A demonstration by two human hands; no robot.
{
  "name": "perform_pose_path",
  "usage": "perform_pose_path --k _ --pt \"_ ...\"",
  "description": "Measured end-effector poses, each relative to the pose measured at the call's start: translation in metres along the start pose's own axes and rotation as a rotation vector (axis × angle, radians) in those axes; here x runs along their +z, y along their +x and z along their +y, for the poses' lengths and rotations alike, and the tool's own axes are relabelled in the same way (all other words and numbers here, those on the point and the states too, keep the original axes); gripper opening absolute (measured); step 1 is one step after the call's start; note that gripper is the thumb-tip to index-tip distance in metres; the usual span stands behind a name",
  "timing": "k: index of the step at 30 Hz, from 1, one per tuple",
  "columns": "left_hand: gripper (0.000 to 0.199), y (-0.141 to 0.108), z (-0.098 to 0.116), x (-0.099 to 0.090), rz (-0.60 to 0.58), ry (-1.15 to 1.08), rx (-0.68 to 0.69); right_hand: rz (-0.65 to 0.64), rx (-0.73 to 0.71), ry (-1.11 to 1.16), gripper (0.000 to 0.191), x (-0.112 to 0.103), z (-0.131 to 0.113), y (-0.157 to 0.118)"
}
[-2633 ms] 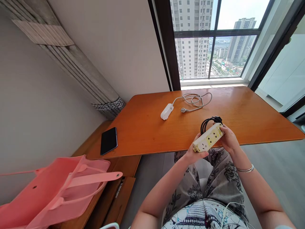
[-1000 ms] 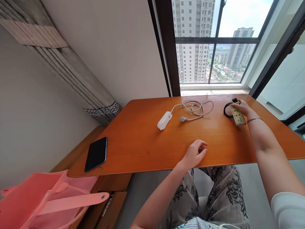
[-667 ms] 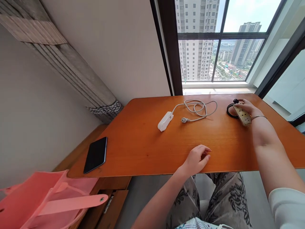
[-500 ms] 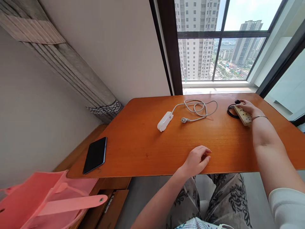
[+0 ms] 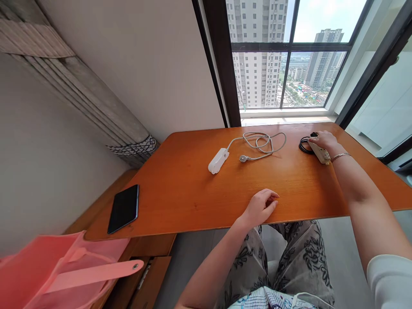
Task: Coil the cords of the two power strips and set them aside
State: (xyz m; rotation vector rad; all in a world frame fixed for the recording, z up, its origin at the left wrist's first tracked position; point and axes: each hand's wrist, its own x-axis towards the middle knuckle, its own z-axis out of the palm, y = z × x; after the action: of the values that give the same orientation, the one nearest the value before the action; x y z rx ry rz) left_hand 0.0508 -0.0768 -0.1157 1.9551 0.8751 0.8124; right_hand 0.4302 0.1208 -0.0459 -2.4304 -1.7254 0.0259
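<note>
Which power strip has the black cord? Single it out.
The cream power strip under the right hand, its black cord coiled beside it. The white power strip, farther left, has a pale cord.

Power strip (image 5: 319,153) now on table (image 5: 180,184)

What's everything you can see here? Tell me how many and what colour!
table: 1, orange-brown, centre
white strip: 1, white, mid-table
white cord: 1, whitish, looped beside it
cream strip: 1, cream, table's right
black cord: 1, black, coiled beside it
tablet: 1, black, table's left
bag: 1, pink, lower left
drawers: count unclear, brown, below left
curtain: 1, grey, left
window: 1, dark-framed, behind
towers: at least 2, greyish, outside
trousers: 1 pair, grey, below
bracelet: silvery, right wrist
hands: 2, bare; left near edge, right on cream strip
</note>
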Motion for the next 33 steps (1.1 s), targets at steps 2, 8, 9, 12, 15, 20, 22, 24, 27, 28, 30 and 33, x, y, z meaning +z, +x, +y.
perform_pose_path --k 2,8,9,12,15,20,22,24,27,28,30,33 --pt "0.014 0.000 -0.001 0.000 0.001 -0.003 -0.005 0.020 -0.040 0.013 0.068 0.002 0.000 -0.015" --pt "0.014 0.001 -0.002 0.001 0.006 0.018 0.007 0.141 -0.117 -0.030 0.068 0.015 0.015 -0.072" --pt "0.014 0.001 -0.002 0.001 0.007 0.024 0.011 0.162 -0.113 -0.045 0.069 0.019 0.018 -0.081" --pt "0.013 0.002 -0.002 0.002 0.017 0.036 0.027 0.261 -0.162 -0.136 0.064 0.032 0.017 -0.103" --pt "0.012 0.003 -0.002 0.002 0.024 0.037 0.037 0.304 -0.304 -0.221 0.044 0.041 0.003 -0.112" --pt "0.014 0.002 -0.003 0.002 0.025 0.013 0.020 0.147 -0.284 -0.232 0.051 0.049 -0.032 -0.095" --pt "0.014 0.002 -0.003 0.002 0.024 0.004 0.011 0.111 -0.240 -0.235 0.051 0.052 -0.041 -0.085" --pt "0.014 0.002 -0.003 0.002 0.021 -0.001 0.009 0.094 -0.223 -0.235 0.049 0.053 -0.046 -0.078" --pt "0.014 0.001 -0.002 0.001 0.020 -0.005 0.020 0.096 -0.222 -0.232 0.044 0.055 -0.047 -0.071" --pt "0.013 0.002 -0.002 0.001 0.020 -0.003 0.023 0.097 -0.225 -0.232 0.043 0.056 -0.047 -0.069" --pt "0.013 0.002 -0.002 0.001 0.021 0.004 0.027 0.096 -0.234 -0.231 0.041 0.055 -0.045 -0.066" --pt "0.013 0.002 -0.003 0.002 0.020 0.010 0.027 0.091 -0.239 -0.225 0.041 0.053 -0.043 -0.059"
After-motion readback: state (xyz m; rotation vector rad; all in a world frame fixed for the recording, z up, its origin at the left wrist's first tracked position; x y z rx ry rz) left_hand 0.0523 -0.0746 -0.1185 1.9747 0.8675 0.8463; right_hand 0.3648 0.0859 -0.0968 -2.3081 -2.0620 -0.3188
